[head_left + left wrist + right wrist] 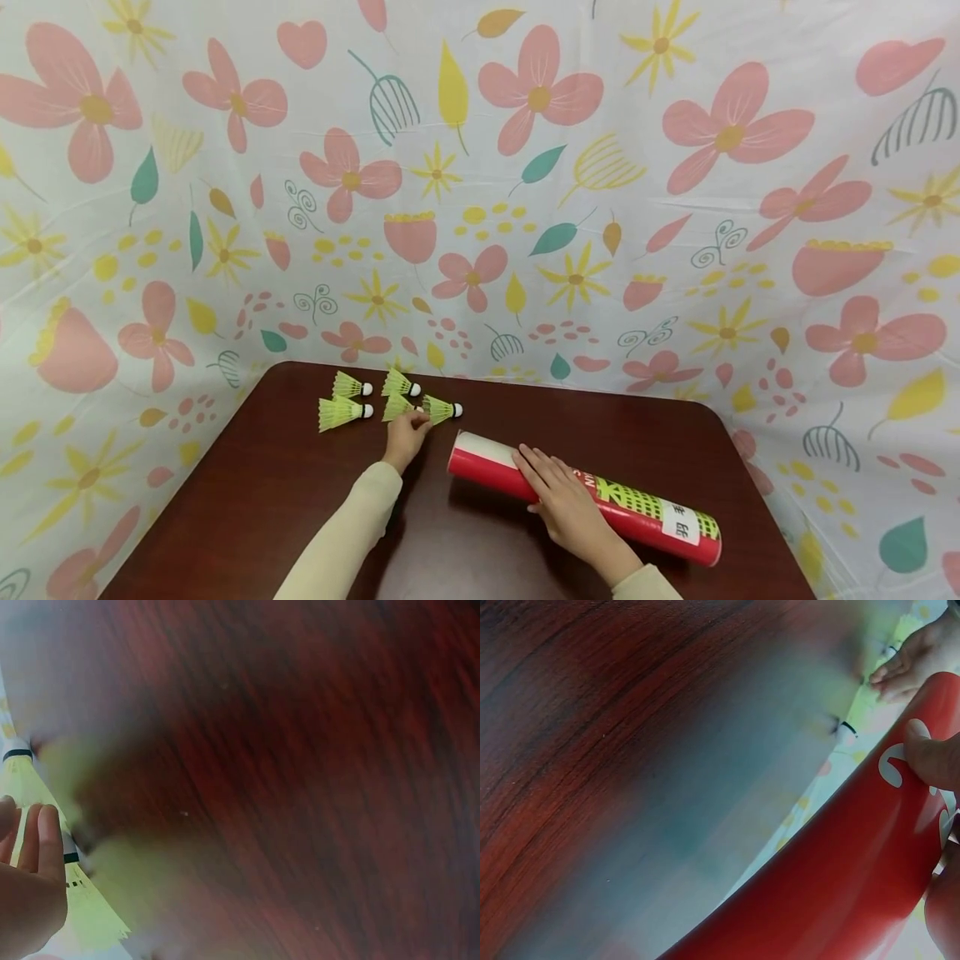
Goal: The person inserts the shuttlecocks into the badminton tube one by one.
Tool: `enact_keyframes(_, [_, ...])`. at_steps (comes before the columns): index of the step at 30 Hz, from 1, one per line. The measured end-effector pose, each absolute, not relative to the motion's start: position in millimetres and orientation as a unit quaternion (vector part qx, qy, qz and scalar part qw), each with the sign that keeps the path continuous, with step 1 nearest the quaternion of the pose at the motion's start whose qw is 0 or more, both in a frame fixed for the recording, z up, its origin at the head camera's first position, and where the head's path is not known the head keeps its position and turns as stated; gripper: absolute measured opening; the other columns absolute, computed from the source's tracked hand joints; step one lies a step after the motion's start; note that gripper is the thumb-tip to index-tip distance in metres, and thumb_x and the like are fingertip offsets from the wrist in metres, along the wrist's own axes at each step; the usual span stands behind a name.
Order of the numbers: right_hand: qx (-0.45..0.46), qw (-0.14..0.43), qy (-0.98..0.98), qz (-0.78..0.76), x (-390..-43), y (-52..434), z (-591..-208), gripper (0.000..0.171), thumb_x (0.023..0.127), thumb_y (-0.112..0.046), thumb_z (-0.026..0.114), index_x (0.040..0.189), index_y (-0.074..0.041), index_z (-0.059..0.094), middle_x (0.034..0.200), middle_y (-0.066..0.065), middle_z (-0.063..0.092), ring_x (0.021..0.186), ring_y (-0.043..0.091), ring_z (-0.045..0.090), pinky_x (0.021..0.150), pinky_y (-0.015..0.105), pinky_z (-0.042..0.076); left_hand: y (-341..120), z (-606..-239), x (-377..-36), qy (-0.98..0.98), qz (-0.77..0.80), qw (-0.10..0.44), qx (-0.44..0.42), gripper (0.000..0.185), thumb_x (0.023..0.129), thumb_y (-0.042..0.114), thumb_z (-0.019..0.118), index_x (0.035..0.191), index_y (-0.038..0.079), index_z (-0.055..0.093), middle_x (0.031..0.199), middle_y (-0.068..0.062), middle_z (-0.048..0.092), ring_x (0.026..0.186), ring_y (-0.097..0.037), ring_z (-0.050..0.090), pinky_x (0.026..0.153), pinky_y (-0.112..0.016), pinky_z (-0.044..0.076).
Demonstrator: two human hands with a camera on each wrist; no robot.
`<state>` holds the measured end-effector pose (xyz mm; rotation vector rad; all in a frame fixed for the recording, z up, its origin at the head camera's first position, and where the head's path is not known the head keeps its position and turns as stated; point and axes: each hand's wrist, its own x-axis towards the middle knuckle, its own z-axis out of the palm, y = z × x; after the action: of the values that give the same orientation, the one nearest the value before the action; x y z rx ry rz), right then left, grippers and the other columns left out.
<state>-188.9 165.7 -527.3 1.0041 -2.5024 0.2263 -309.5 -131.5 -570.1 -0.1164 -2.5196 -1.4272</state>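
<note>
My left hand [406,435] reaches to the far side of the table, its thumb and fingertips pinching the skirt of the rightmost yellow shuttlecock [441,408]. Beside those fingers, another shuttlecock [397,406] is partly covered by the hand. The left wrist view shows the fingers [48,836] at the skirt's edge, with a white, black-banded cork [18,747] beyond. A red shuttlecock tube [495,468] slants across the table's right half. My right hand [564,504] grips it near the middle, fingers over the top and thumb [930,757] along the side. The tube's left end is pale on top.
Several more shuttlecocks lie in two rows at the back left, among them one at the front left [341,413] and one at the back [397,382], corks facing right. The dark brown table [247,483] ends at a flower-printed cloth [480,208] behind it.
</note>
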Motion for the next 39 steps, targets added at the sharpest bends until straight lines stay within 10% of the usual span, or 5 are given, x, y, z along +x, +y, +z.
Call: enact_keyframes(39, [0.350,0.185,-0.913,0.096,-191,165,-525,0.091,0.075,-0.018,0.082,0.150,-0.011,0.033,0.149,0.012,0.040,0.135,0.027,0.040,0.104,0.049,0.038,-154,-541,-292,-0.840,-0.516,0.151,-0.077,0.008,0.087,0.009,0.070,0.094,0.008,0.075,0.090,-0.009,0.072,0.080,-0.023,0.067,0.070,-0.038,0.053])
